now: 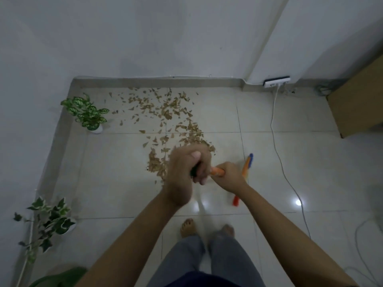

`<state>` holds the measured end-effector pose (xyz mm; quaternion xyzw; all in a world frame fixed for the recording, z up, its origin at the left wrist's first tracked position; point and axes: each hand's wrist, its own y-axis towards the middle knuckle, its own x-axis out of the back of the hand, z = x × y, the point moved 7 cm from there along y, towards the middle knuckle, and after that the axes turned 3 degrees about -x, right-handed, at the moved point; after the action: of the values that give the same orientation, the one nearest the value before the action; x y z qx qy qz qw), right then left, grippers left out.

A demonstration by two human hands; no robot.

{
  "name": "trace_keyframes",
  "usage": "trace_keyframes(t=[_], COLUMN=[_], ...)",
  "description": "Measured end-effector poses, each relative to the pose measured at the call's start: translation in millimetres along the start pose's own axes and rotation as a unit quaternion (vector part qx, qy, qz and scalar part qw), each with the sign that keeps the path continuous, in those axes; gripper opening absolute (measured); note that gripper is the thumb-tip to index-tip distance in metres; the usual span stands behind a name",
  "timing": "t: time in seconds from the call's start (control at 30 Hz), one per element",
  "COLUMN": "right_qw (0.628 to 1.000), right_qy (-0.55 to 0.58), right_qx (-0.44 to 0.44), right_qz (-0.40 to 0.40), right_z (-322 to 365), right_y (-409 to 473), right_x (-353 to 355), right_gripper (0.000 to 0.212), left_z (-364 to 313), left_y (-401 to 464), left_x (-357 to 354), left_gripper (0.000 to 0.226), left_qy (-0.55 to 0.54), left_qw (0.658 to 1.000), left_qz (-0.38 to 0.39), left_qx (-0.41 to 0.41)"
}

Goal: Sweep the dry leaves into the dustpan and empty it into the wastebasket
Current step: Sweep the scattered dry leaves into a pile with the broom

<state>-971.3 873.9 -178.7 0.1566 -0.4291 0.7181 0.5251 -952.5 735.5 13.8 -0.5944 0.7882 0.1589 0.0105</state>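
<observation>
Dry brown leaves (165,112) lie scattered over the white tiled floor, from the far wall down to a denser heap beside my hands. My left hand (186,172) grips the dark top end of a broom handle. My right hand (228,176) grips the orange handle (217,171) just beside it. The broom's orange, yellow and blue head (246,164) shows on the floor to the right of my right hand. No dustpan or wastebasket is in view.
A small potted plant (89,112) stands by the left wall, and an ivy plant (49,222) stands nearer on the left. A power strip (276,81) with a white cable (277,146) lies at the right. A wooden cabinet (356,104) fills the far right. My bare feet (187,226) stand below.
</observation>
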Motion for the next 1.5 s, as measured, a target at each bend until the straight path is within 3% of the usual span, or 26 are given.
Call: trace_keyframes(t=[0.1,0.23,0.33,0.47,0.57,0.7,0.87,1.03,1.23,1.4,1.5], right_qw=[0.994,0.990,0.984,0.974,0.970,0.973,0.955,0.921,0.887,0.893,0.903], right_qy=[-0.090,-0.096,-0.086,-0.089,-0.087,-0.106,-0.196,-0.265,-0.205,-0.120,-0.124], right_qx=[-0.028,0.001,0.065,0.152,0.192,0.178,0.162,0.181,0.276,0.335,0.335], right_qz=[0.056,0.107,0.142,0.141,0.119,0.106,0.154,0.219,0.308,0.276,0.239], right_z=[-33.8,-12.9,38.3,102.3,111.7,65.5,-24.7,-58.1,15.0,66.4,67.2], right_y=[28.6,64.2,82.1,87.0,87.3,118.0,184.0,220.2,192.1,188.3,213.9], right_x=[-3.6,-37.1,-70.8,-71.8,-40.8,19.3,88.0,88.3,29.2,59.5,97.4], right_gripper=[0.048,0.039,0.025,0.042,0.041,0.039,0.047,0.046,0.037,0.049,0.048], left_z=[48.2,65.6,46.3,-2.9,-31.3,-9.1,81.8,125.3,84.8,29.6,22.3], left_y=[-1.2,-4.5,-6.4,1.6,18.7,59.9,120.2,140.0,124.5,151.1,180.2], left_x=[-5.1,19.2,50.3,79.5,74.7,36.4,-30.1,-60.8,-35.9,-29.7,-29.3], left_gripper=[0.038,0.031,0.032,0.038,0.034,0.035,0.032,0.030,0.031,0.028,0.034], left_qy=[0.019,0.038,0.078,0.085,0.064,0.046,0.042,0.068,0.135,0.129,0.099], left_qw=[0.997,0.991,0.984,0.978,0.978,0.980,0.972,0.946,0.900,0.914,0.929], left_qz=[-0.014,-0.087,-0.148,-0.190,-0.185,-0.183,-0.229,-0.310,-0.414,-0.374,-0.334], left_qx=[0.073,0.098,0.066,-0.012,-0.070,-0.070,0.015,0.067,0.027,-0.087,-0.127])
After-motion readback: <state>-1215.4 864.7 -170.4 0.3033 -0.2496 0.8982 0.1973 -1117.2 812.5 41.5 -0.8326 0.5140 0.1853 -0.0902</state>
